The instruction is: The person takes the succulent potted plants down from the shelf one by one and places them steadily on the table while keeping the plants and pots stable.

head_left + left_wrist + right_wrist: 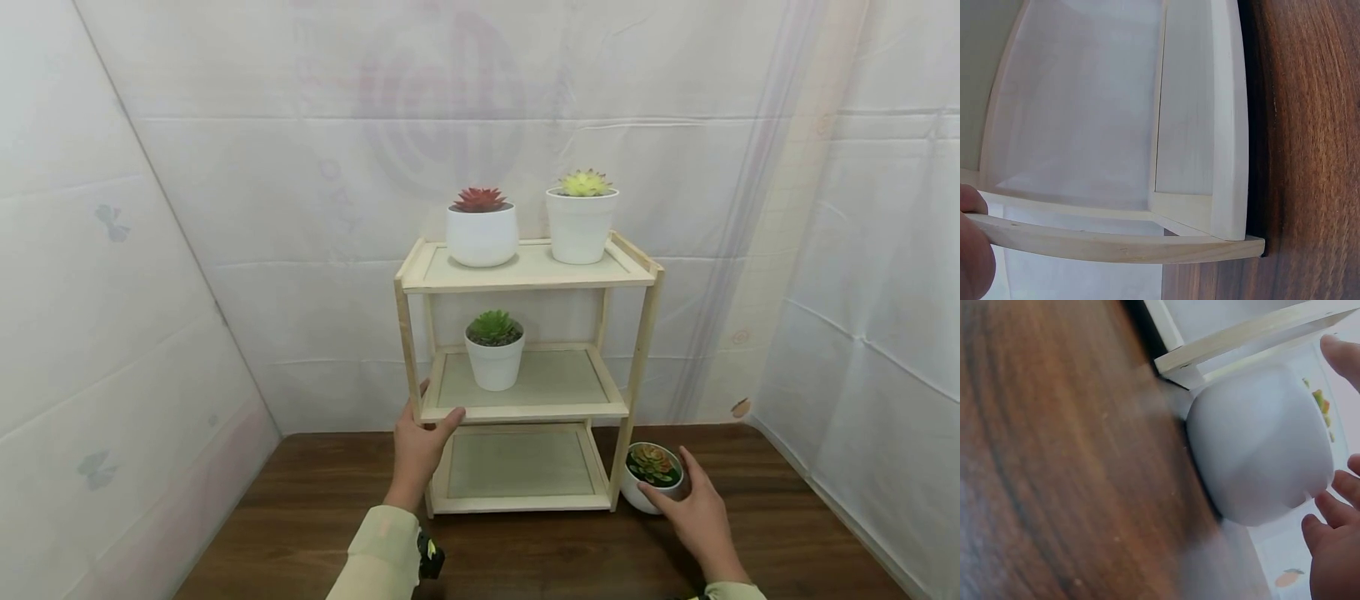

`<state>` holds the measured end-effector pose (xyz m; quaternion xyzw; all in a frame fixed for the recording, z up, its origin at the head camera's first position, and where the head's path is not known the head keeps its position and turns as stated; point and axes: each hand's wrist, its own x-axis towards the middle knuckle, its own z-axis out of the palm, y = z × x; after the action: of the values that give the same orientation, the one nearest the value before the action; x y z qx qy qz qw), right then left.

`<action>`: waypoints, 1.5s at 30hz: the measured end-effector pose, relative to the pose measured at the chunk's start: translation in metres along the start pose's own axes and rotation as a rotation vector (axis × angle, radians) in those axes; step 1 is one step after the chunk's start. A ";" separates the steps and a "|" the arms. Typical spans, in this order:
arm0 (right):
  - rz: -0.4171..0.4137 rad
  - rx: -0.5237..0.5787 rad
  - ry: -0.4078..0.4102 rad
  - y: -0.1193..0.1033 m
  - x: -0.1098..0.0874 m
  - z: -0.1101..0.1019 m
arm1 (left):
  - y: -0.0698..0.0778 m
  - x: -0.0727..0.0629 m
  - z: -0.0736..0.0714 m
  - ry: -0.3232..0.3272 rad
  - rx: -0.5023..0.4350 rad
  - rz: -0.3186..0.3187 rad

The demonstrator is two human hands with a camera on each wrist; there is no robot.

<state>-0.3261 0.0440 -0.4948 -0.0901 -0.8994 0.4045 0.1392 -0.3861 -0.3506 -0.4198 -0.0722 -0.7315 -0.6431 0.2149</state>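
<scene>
Potted plant (651,472) by rack (558,382) | left hand (418,454) grips rack, right hand (697,510) spread round plant | likely pick-up; next needs snug hold

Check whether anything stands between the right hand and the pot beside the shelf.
Nothing visible does: the right hand is right at the pot, thumb and fingers spread about it. The shelf stands close, but in the head view it is on the pot's left, opposite the hand.

White-potted succulent (651,468) beside wooden shelf (532,412)
</scene>
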 end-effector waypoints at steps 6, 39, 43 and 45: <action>-0.019 0.004 0.026 -0.006 -0.003 -0.005 | 0.000 0.000 -0.001 -0.010 -0.004 -0.007; -0.188 0.135 0.008 -0.039 -0.014 -0.022 | 0.003 -0.001 0.000 0.021 0.030 0.006; -0.201 0.124 -0.002 -0.043 -0.016 -0.024 | 0.002 -0.001 0.000 0.021 0.038 0.004; -0.210 0.124 -0.006 -0.044 -0.017 -0.025 | 0.002 0.000 0.000 0.020 0.040 0.003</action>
<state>-0.3038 0.0275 -0.4486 0.0144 -0.8775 0.4429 0.1833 -0.3851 -0.3499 -0.4183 -0.0627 -0.7419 -0.6287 0.2244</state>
